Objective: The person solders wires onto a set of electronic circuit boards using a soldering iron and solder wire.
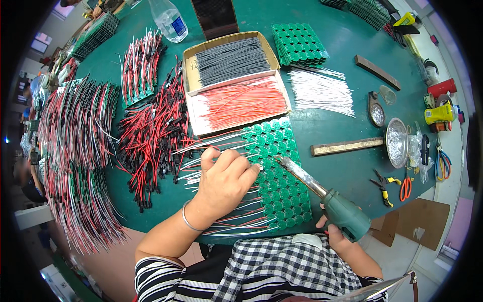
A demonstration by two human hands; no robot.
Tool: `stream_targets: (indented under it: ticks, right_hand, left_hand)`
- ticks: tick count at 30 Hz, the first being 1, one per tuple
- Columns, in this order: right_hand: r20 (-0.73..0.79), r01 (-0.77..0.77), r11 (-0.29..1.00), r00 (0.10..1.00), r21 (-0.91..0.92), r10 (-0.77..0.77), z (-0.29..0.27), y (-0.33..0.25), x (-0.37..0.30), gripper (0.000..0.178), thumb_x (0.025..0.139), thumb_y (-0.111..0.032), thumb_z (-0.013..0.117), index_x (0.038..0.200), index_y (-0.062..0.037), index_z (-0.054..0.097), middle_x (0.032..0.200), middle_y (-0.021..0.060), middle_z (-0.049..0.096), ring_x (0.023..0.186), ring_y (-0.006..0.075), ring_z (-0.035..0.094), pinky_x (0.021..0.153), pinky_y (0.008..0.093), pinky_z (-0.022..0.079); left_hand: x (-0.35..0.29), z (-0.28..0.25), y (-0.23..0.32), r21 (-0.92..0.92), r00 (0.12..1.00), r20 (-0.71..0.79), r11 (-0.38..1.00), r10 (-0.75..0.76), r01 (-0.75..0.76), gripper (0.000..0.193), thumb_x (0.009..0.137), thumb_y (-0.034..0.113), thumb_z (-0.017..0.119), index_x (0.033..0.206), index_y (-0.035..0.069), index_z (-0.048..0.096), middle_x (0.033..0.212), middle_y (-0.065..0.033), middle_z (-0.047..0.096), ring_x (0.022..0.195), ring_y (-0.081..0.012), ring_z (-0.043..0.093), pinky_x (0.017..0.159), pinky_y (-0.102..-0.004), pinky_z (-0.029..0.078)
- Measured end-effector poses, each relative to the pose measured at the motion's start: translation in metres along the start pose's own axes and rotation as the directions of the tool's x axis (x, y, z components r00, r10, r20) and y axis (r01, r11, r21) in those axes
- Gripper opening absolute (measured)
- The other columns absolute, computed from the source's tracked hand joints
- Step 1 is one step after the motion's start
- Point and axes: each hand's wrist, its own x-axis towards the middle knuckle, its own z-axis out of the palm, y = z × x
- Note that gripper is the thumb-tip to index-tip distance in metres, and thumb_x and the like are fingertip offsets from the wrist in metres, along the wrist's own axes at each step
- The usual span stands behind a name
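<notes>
A sheet of round green circuit boards (284,194) lies on the table in front of me. Thin white and red wires (241,217) run off its left edge. Over that edge is my left hand (224,178), thumb and fingers pinched together at the boards; what they pinch is too small to make out. My right hand (338,237) grips the green handle of a soldering iron (347,214), which partly hides the fingers. The iron's metal tip points up and left, close to the boards and just right of my left fingertips.
Boxes of black wires (231,60) and red wires (244,103) stand ahead. White wires (322,93) and stacked boards (300,44) lie beyond. Connector leads (156,131) and wired boards (78,126) fill the left. Rightward are a round metal dish (397,143), pliers (385,189) and scissors (406,187).
</notes>
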Motion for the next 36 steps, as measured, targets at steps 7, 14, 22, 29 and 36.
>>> stream_targets:
  ticks: [7, 14, 22, 29, 36]
  right_hand:
    - [-0.063, -0.061, 0.995, 0.996, 0.08, 0.067, 0.002, 0.002, -0.014, 0.016, 0.087, -0.011, 0.063, 0.1, -0.0012, 0.065, 0.08, 0.0087, 0.065, 0.062, 0.0173, 0.066, 0.06, 0.0298, 0.053]
    - [0.059, -0.188, 0.979, 0.979, -0.084, 0.193, -0.005, 0.013, -0.038, 0.02, 0.08, -0.01, 0.069, 0.099, -0.0041, 0.068, 0.093, 0.0087, 0.068, 0.084, 0.0256, 0.065, 0.081, 0.0389, 0.05]
    - [0.049, -0.248, 0.965, 0.966, -0.089, 0.253, -0.002, 0.011, -0.038, 0.026, 0.078, -0.011, 0.071, 0.103, -0.0057, 0.069, 0.105, 0.0096, 0.068, 0.1, 0.0308, 0.061, 0.088, 0.0415, 0.047]
    - [0.079, -0.199, 0.973, 0.975, -0.117, 0.209, -0.001, 0.008, -0.031, 0.025, 0.078, -0.01, 0.071, 0.103, -0.0058, 0.07, 0.104, 0.01, 0.068, 0.097, 0.0308, 0.063, 0.088, 0.0414, 0.047]
    - [0.133, 0.038, 0.961, 0.991, -0.275, -0.001, -0.003, 0.005, -0.017, 0.026, 0.093, -0.025, 0.059, 0.107, -0.0024, 0.061, 0.077, 0.0031, 0.066, 0.07, 0.0153, 0.063, 0.078, 0.0326, 0.047]
  left_hand:
    - [-0.003, -0.006, 0.005, 0.006, 0.999, -0.048, 1.0, 0.015, -0.014, 0.014, 0.074, 0.016, 0.067, 0.088, 0.015, 0.07, 0.076, 0.0073, 0.057, 0.079, -0.0119, 0.055, 0.081, -0.0365, 0.03]
    - [-0.014, -0.005, 0.01, -0.011, 0.999, 0.014, 0.999, 0.049, -0.049, 0.014, 0.075, 0.017, 0.065, 0.088, 0.015, 0.07, 0.073, 0.0065, 0.056, 0.076, -0.0124, 0.054, 0.078, -0.0364, 0.029]
    - [-0.014, -0.003, 0.01, -0.028, 0.998, 0.023, 0.998, 0.055, -0.054, 0.012, 0.075, 0.017, 0.066, 0.087, 0.015, 0.069, 0.074, 0.0056, 0.056, 0.076, -0.0129, 0.055, 0.078, -0.0369, 0.03]
    - [-0.014, -0.002, 0.01, -0.026, 0.998, 0.019, 0.998, 0.052, -0.051, 0.012, 0.075, 0.017, 0.067, 0.086, 0.015, 0.069, 0.074, 0.0054, 0.056, 0.076, -0.0133, 0.055, 0.077, -0.0367, 0.03]
    - [-0.015, -0.002, 0.009, -0.029, 0.998, 0.023, 0.998, 0.054, -0.054, 0.011, 0.075, 0.017, 0.067, 0.085, 0.014, 0.069, 0.073, 0.005, 0.055, 0.076, -0.0136, 0.055, 0.077, -0.0367, 0.03]
